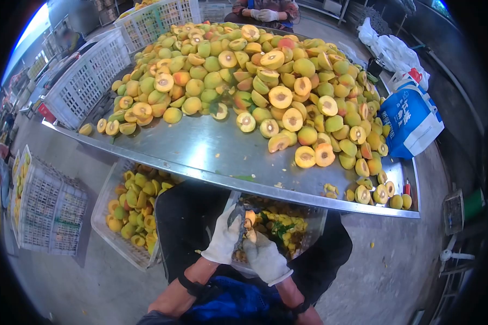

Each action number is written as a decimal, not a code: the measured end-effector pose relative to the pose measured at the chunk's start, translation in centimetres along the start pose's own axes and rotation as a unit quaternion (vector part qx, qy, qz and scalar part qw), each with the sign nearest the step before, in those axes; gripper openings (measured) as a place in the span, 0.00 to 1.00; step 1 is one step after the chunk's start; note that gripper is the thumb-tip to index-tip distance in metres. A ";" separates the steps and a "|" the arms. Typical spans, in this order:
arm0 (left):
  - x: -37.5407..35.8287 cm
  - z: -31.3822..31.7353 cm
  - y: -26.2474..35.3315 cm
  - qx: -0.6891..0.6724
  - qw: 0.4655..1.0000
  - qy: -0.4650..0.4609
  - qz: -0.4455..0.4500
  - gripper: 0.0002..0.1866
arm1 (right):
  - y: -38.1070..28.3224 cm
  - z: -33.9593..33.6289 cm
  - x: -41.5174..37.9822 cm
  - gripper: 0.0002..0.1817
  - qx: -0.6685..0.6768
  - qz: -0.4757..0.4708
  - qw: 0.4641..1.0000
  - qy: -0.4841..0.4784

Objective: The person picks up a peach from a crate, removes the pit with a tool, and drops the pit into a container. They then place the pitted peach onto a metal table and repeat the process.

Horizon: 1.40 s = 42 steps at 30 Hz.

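My left hand (224, 236), in a white glove with dark grey stains or coating on the fingers, is closed; what it grips is hard to make out. Close beside it, my right hand (267, 259), gloved in white and grey, has its fingers closed around an orange-yellow peach piece (249, 219). The two hands nearly meet in front of my lap. Beneath them a crate (319, 223) holds yellow peach pieces (293, 230) and green leaves.
Halved and whole peaches (211, 70) are heaped on the metal table (198, 154) ahead. A crate of peach halves (100, 216) stands at left, near stacked crates (51, 208). A blue bag (409, 119) hangs at the table's right. Opposite, a person's gloved hands (265, 15) show.
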<state>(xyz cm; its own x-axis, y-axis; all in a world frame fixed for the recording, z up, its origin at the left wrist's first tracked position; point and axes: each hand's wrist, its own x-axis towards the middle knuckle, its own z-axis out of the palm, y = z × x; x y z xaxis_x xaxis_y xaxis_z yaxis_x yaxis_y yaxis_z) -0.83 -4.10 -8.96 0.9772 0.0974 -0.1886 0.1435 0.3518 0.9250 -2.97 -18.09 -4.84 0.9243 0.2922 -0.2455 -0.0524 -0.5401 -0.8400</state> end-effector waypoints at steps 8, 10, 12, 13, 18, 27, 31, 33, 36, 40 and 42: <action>1.3 -0.3 1.5 0.110 0.989 -0.061 -0.079 0.15 | 2.0 1.9 0.2 0.17 0.073 0.010 0.997 0.028; 1.6 -1.2 -0.3 -0.046 0.992 -0.069 -0.094 0.16 | 1.6 1.0 0.3 0.16 0.104 -0.007 0.994 0.021; 1.2 -1.2 -0.4 -0.119 0.986 -0.051 -0.105 0.16 | 1.5 0.4 0.1 0.15 0.155 0.016 0.987 0.021; 1.2 -1.2 -0.4 -0.143 0.984 -0.043 -0.096 0.16 | 1.6 0.2 0.0 0.14 0.188 0.045 0.981 0.023; 1.3 -1.5 -0.4 -0.136 0.990 -0.019 -0.009 0.12 | 3.1 0.4 -0.4 0.15 0.222 0.086 0.971 0.003; 1.3 -1.3 -1.4 -0.262 0.960 -0.012 -0.095 0.12 | 2.3 1.9 -0.2 0.17 0.086 0.047 0.995 0.027; 1.5 -1.2 -1.8 -0.261 0.959 -0.036 -0.102 0.17 | 2.6 2.2 0.0 0.18 0.090 0.061 0.994 0.027; 1.3 -1.4 -2.2 -0.241 0.963 -0.032 -0.117 0.17 | 2.7 2.5 0.1 0.18 0.086 0.027 0.995 0.040; 1.2 -1.3 -2.5 -0.201 0.973 -0.018 -0.115 0.18 | 1.9 2.9 0.0 0.19 0.079 0.044 0.995 0.044; 1.0 -0.9 -2.7 -0.142 0.985 0.005 -0.096 0.18 | 2.6 2.9 0.6 0.17 0.118 0.055 0.991 0.016; 0.9 -0.7 -1.9 -0.176 0.981 -0.010 -0.083 0.18 | 3.0 2.8 0.7 0.16 0.131 0.057 0.990 0.007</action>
<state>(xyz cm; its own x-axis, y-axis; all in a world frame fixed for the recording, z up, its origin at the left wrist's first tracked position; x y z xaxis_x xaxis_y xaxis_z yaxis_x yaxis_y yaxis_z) -0.36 -3.98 -11.11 0.9482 -0.0056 -0.3177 0.2419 0.6612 0.7102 -3.51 -17.25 -8.90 0.9114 0.2295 -0.3415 -0.2518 -0.3452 -0.9041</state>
